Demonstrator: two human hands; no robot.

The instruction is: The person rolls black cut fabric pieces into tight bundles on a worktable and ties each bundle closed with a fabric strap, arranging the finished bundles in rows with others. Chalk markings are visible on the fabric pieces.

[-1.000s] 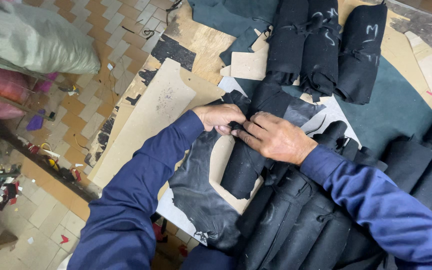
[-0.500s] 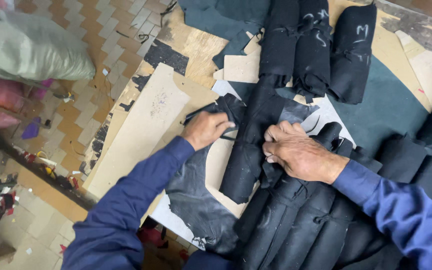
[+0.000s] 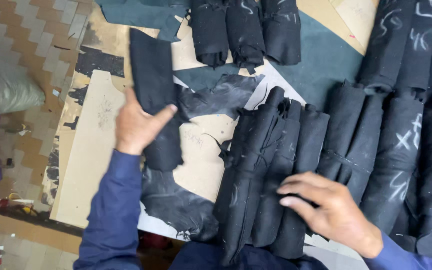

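Nearest, the right hand (image 3: 326, 210) lies palm-down on a bundle of black cloth rolls (image 3: 271, 170), its fingers spread and flat on the cloth, pressing rather than gripping. These rolls lie side by side with their long axes running from the person's body away up the table, leaning slightly to the right at the far end. The near ends hang over the edge toward the blue sleeves.

Left of that bundle, the left hand (image 3: 138, 125) holds a single black roll (image 3: 156, 100), the thumb stretched across its front and the fingers hidden behind it, so how tightly it closes I cannot tell. This roll also runs near to far, almost straight, its far end pointing away from the person and tilted a little left. It sits apart from the bundle, above a sheet of tan cardboard (image 3: 91, 160) and a crumpled scrap of dark leather (image 3: 176, 205).

Right of the bundle lie more black rolls with white chalk marks (image 3: 401, 145), set the same way. Beyond the bundle, three further black rolls (image 3: 246, 30) lie on a teal sheet (image 3: 321, 60).
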